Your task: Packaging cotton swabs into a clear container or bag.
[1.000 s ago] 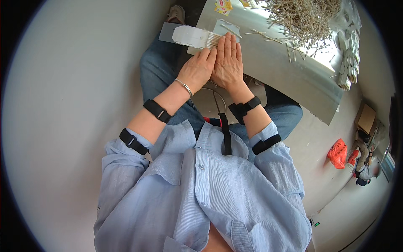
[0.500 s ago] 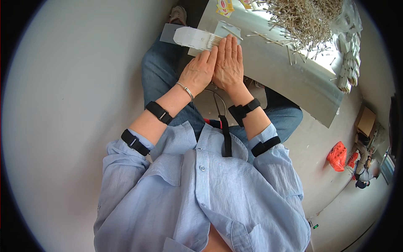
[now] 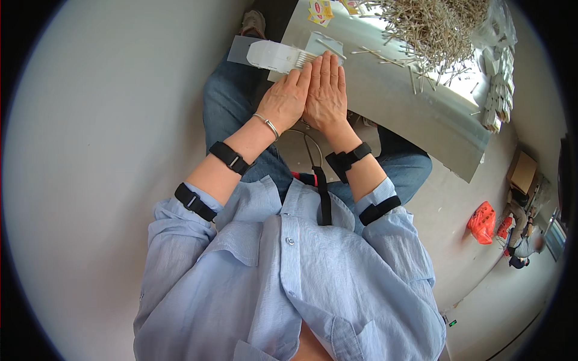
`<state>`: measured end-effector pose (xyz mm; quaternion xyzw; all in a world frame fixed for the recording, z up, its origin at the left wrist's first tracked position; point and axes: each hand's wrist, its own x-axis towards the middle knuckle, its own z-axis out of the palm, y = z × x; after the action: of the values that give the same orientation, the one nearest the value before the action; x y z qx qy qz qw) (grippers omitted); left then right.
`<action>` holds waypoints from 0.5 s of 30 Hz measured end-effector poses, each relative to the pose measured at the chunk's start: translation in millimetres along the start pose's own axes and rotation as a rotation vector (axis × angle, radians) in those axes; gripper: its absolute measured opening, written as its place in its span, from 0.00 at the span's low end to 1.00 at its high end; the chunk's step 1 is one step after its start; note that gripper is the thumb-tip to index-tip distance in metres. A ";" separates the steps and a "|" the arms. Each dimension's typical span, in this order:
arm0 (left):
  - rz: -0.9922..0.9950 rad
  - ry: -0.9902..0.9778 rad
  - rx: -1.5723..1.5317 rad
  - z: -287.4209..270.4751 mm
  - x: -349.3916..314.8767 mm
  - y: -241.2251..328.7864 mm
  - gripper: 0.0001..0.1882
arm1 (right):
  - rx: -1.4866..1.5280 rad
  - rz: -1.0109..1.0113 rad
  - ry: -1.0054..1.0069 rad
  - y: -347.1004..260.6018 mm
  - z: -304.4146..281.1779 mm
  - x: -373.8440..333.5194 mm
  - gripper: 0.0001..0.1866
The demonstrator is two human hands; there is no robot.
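Observation:
My right hand [image 3: 326, 93] lies flat at the near table edge, fingers straight and together, covering the right end of a row of cotton swabs [image 3: 303, 58]. Against it rests my left hand [image 3: 283, 99], its fingers stretched and slightly bent, tips just below that row. The swabs' left ends meet a white card packet [image 3: 268, 55], which reaches left over a grey flat plate [image 3: 239, 49]. Beyond my fingertips a loose cotton swab [image 3: 330, 47] crosses a pale square plate [image 3: 318, 40]. Whatever lies under my palms is hidden.
A large heap of cotton swabs [image 3: 430, 36] covers the far right of the metal table [image 3: 415, 111]. Stacked white packets [image 3: 498, 90] and a clear plastic bag [image 3: 498, 27] flank it. Yellow packets [image 3: 321, 11] lie at the back. A red bag [image 3: 481, 224] sits on the floor.
Both hands keep nearly the same pose over the swabs. The whole view has shifted very slightly; nothing has been taken or let go.

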<state>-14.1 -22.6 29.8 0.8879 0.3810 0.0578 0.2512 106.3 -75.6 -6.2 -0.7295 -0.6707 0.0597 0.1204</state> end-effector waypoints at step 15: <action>-0.019 -0.046 -0.036 -1.2 7.5 -0.4 0.27 | -0.010 0.006 -0.021 -0.3 -1.5 0.1 0.36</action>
<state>-9.5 -16.6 30.0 0.8807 0.3825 0.0420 0.2763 106.4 -75.7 -4.7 -0.7313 -0.6702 0.0642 0.1094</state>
